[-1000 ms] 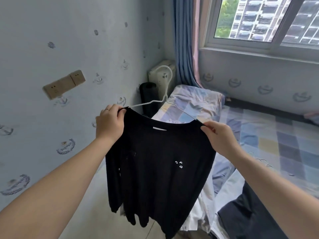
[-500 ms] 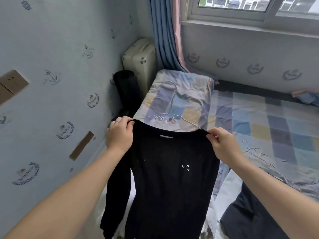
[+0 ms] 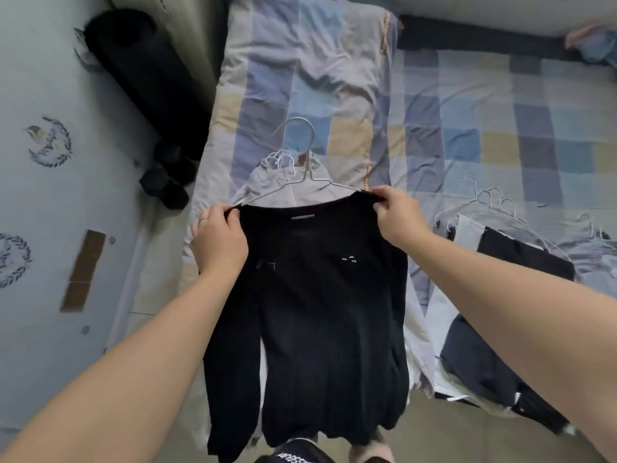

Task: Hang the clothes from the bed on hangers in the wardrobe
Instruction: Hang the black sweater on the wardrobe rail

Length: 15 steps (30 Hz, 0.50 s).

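Left hand (image 3: 218,238) and right hand (image 3: 397,215) are each pinching a shoulder of the black top (image 3: 320,295), which is hanging on its hanger (image 3: 309,162) above the bed's (image 3: 500,105) near edge. Squaring both shoulders on the wire looks wise before carrying.

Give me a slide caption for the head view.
The left hand and right hand hold a black top by its shoulders on a hanger over the bed.

Black rolled mat (image 3: 140,68) near dumbbells (image 3: 165,182)
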Tool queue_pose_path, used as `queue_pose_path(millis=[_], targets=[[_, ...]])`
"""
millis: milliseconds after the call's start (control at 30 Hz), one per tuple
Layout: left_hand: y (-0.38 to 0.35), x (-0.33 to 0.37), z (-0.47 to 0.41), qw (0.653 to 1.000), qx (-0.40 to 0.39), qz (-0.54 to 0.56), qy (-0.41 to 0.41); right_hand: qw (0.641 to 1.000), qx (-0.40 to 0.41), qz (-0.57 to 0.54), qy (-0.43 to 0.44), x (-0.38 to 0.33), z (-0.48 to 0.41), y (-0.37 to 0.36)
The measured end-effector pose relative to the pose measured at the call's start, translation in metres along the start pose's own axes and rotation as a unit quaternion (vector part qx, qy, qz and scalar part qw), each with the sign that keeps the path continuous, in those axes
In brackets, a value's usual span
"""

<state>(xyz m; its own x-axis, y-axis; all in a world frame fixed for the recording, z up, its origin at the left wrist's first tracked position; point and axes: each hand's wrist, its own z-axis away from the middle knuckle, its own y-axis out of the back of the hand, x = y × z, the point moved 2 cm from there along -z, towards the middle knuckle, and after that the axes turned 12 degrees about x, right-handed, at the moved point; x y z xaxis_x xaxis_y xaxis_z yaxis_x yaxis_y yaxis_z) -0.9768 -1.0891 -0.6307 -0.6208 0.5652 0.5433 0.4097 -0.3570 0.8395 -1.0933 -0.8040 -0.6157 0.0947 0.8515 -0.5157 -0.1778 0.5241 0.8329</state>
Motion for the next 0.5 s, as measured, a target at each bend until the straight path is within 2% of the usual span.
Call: queue_pose_path(millis=[133,267,400,500], targets=[[-0.023,-0.006,-0.019,0.997,-0.059,-0.01,0.045,0.995,-0.081,-0.06,-0.025,-0.014,0.002,-0.026],[-0.022,-0.007,0.001,0.992,-0.126,0.004,-0.01,0.99,-0.083,-0.112,-0.031,-0.018,0.041,-0.025],[-0.004,0.015,0.044,0.972,-0.222,0.021,-0.068,0.995,-0.095,-0.035,0.0,-0.017,0.092,-0.007],[0.013,0.038,0.078,0.959,-0.252,0.013,-0.129,0.995,-0.086,0.021,0.034,-0.016,0.124,0.013]])
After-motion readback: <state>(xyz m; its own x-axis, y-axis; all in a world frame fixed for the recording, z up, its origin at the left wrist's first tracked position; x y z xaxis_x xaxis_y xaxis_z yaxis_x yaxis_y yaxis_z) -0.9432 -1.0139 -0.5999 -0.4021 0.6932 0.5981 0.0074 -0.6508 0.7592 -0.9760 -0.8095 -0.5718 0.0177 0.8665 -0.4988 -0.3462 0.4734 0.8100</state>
